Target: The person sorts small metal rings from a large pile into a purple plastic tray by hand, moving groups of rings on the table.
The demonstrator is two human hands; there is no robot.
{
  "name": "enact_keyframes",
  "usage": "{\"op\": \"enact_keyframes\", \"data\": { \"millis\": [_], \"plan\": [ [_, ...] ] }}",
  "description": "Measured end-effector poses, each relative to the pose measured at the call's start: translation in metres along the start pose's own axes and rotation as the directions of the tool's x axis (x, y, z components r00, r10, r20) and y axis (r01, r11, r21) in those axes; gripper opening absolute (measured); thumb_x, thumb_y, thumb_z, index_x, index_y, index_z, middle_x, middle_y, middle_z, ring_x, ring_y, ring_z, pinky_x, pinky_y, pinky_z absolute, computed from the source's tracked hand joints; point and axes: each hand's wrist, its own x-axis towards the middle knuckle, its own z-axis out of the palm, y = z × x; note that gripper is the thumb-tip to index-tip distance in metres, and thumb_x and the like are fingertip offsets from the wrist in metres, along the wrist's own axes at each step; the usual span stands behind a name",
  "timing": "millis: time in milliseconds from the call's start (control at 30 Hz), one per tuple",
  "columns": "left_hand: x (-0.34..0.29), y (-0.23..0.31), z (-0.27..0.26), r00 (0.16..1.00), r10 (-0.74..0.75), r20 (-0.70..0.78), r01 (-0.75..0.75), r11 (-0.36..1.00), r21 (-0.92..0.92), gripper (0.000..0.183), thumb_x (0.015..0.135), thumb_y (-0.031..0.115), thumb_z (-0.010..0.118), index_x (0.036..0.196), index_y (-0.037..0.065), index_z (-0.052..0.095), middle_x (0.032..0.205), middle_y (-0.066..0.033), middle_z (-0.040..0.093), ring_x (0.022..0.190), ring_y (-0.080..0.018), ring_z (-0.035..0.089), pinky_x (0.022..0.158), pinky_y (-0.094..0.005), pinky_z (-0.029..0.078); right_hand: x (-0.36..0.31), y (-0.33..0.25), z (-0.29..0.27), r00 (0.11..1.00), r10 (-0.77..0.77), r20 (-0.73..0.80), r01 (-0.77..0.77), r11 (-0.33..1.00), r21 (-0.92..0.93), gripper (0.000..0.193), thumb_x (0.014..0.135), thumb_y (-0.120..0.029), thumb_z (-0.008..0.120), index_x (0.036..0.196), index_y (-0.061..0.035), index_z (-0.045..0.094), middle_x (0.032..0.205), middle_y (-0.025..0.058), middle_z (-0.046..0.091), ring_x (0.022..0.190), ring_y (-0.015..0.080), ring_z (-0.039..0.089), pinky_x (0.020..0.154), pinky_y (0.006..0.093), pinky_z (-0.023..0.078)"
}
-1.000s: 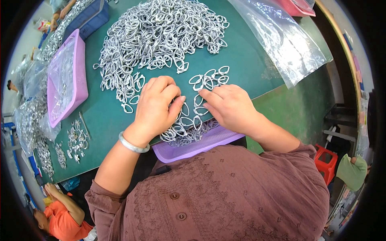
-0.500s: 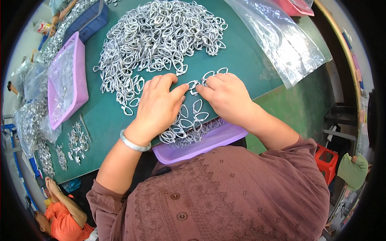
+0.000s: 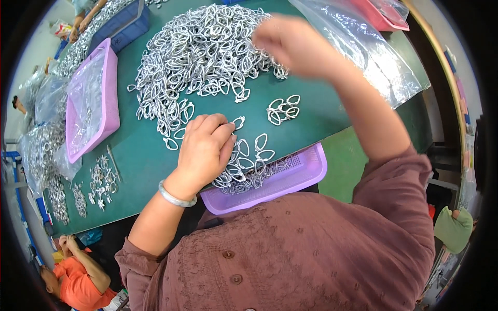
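Observation:
My left hand (image 3: pixel 205 147) rests low over the green table with its fingers curled together. A pointed-oval silver metal loop (image 3: pixel 238 122) sticks out at the fingertips, pinched there. My right hand (image 3: pixel 293 45) is raised at the right side of the big heap of silver loops (image 3: pixel 202 52). It is smeared by motion, and whether anything is in its fingers does not show. A small cluster of loops (image 3: pixel 283 110) lies on the table to the right. More loops (image 3: pixel 244 160) are by the table's front edge, above a purple basket (image 3: pixel 264 199) with loops in it.
Another purple basket (image 3: pixel 111 106) with plastic film stands at the left, near a blue crate (image 3: pixel 124 28). A clear plastic bag (image 3: pixel 358 46) and a red tray (image 3: pixel 384 15) are at the right. Small metal parts (image 3: pixel 104 181) lie at left. A person in orange (image 3: pixel 83 280) sits lower left.
My right hand has left the small loops beside my left hand and swung up and away to the heap's right side. My left hand has shifted slightly down.

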Motion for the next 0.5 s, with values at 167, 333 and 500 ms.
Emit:
{"op": "enact_keyframes", "data": {
  "millis": [167, 333, 500],
  "plan": [
    [0.007, 0.004, 0.004, 0.999, 0.052, 0.013, -0.051, 0.996, -0.067, 0.017, 0.079, 0.005, 0.068, 0.095, 0.002, 0.067, 0.097, -0.0109, 0.063, 0.088, -0.0302, 0.059, 0.081, -0.0386, 0.047, 0.097, 0.098, -0.055, 0.907, 0.208, -0.366, -0.307, 0.922, -0.235, 0.023, 0.083, -0.018, 0.060, 0.091, 0.0005, 0.069, 0.091, 0.0257, 0.067, 0.087, 0.0403, 0.065, 0.079, 0.0452, 0.051],
    [0.008, 0.002, 0.003, 1.000, -0.016, 0.001, 0.016, 0.998, -0.061, 0.024, 0.079, 0.005, 0.067, 0.103, 0.003, 0.065, 0.098, -0.0129, 0.062, 0.088, -0.0317, 0.059, 0.082, -0.0388, 0.047, 0.096, 0.092, -0.048, 0.943, 0.173, -0.286, -0.244, 0.941, -0.235, 0.027, 0.081, -0.023, 0.063, 0.095, -0.0003, 0.069, 0.092, 0.0244, 0.067, 0.089, 0.0393, 0.066, 0.080, 0.0439, 0.052],
    [0.009, 0.004, -0.004, 0.994, -0.025, 0.109, 0.031, 0.998, -0.055, 0.035, 0.081, 0.004, 0.065, 0.116, 0.007, 0.065, 0.102, -0.0121, 0.058, 0.093, -0.0305, 0.055, 0.084, -0.0390, 0.046, 0.010, 0.008, -0.007, 0.987, 0.095, 0.127, -0.089, 0.994, -0.057, 0.014, 0.086, -0.015, 0.065, 0.089, -0.0008, 0.066, 0.085, 0.0136, 0.064, 0.081, 0.0308, 0.062, 0.072, 0.0386, 0.050]
  ]
}}
